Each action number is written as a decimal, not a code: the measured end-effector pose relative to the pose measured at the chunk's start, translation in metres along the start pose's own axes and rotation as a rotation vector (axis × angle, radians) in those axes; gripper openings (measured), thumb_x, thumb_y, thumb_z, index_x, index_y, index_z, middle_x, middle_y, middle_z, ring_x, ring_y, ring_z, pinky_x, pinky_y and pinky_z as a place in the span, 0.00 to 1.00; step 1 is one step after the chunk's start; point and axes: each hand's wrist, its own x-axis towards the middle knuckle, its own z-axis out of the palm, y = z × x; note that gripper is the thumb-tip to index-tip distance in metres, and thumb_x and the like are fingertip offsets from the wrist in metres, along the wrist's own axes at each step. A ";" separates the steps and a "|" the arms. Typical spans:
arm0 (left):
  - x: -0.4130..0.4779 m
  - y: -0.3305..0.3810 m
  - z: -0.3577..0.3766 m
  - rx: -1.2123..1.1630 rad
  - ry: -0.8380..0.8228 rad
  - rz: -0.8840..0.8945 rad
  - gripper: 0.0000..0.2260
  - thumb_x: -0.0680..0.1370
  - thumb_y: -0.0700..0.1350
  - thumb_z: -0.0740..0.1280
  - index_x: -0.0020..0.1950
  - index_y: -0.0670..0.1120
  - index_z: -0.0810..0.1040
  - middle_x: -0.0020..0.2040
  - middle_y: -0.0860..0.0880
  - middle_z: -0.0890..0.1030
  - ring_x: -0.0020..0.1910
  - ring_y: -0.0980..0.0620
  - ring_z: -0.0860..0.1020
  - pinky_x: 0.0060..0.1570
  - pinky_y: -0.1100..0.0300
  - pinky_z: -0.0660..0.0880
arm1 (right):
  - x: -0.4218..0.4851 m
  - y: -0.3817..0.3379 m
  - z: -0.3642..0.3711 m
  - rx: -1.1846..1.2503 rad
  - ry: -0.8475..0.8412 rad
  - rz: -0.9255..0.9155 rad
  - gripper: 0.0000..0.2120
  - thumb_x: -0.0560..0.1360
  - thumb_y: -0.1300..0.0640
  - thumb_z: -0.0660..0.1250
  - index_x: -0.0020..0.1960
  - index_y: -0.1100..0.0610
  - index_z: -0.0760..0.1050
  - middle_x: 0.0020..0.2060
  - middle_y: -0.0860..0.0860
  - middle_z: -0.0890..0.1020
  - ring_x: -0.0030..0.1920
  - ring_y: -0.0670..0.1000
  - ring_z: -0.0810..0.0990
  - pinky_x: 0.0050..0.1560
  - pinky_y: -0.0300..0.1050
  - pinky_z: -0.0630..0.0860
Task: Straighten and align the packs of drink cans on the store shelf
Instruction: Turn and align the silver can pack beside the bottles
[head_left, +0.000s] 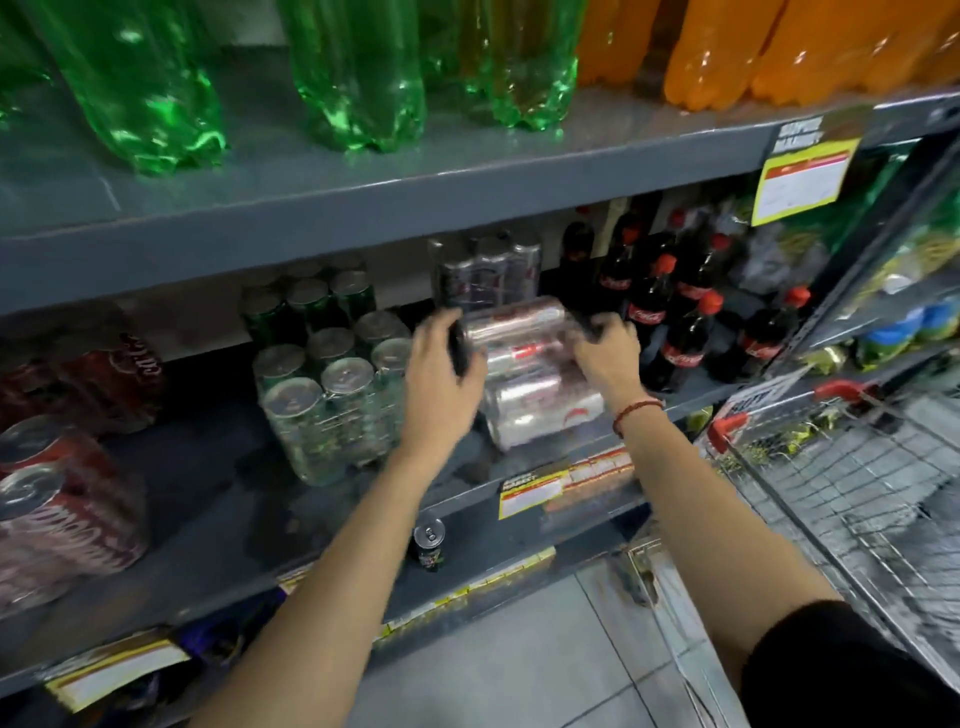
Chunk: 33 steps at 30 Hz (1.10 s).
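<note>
A shrink-wrapped pack of silver drink cans (524, 332) lies on its side on top of another silver pack (545, 415) at the middle shelf's (208, 499) front. My left hand (441, 384) grips its left end and my right hand (605, 353) grips its right end. A further pack of dark cans (485, 273) stands upright behind it. To the left stand a pack of green cans (332, 410) and a second green pack (306, 306) deeper in. Red cola can packs (57, 509) sit at the far left. The picture is motion-blurred.
Cola bottles (670, 312) stand right of the silver packs. Green bottles (358, 78) and orange bottles (727, 52) fill the upper shelf. A single can (429, 540) stands on the lower shelf. A wire shopping cart (857, 467) is at my right. Price tags (802, 179) hang on shelf edges.
</note>
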 end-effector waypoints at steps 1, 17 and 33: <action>0.000 0.003 0.017 -0.051 -0.097 -0.087 0.24 0.77 0.46 0.65 0.71 0.41 0.65 0.70 0.40 0.68 0.69 0.44 0.67 0.65 0.64 0.59 | 0.002 0.014 -0.004 0.073 -0.041 0.076 0.28 0.71 0.48 0.72 0.63 0.65 0.71 0.61 0.63 0.74 0.63 0.60 0.72 0.61 0.47 0.68; -0.016 -0.017 0.099 -0.722 -0.028 -1.028 0.32 0.71 0.64 0.65 0.72 0.57 0.62 0.72 0.47 0.68 0.66 0.43 0.71 0.63 0.46 0.71 | -0.025 0.035 0.004 0.554 -0.186 0.045 0.35 0.64 0.40 0.74 0.69 0.49 0.70 0.59 0.47 0.79 0.57 0.49 0.77 0.56 0.43 0.74; -0.036 -0.048 0.083 -0.387 0.157 -0.784 0.15 0.80 0.42 0.59 0.65 0.45 0.75 0.63 0.43 0.78 0.62 0.44 0.76 0.64 0.52 0.71 | -0.068 0.003 0.040 -0.274 0.034 -0.668 0.19 0.72 0.45 0.69 0.61 0.48 0.78 0.63 0.44 0.79 0.66 0.53 0.71 0.58 0.53 0.63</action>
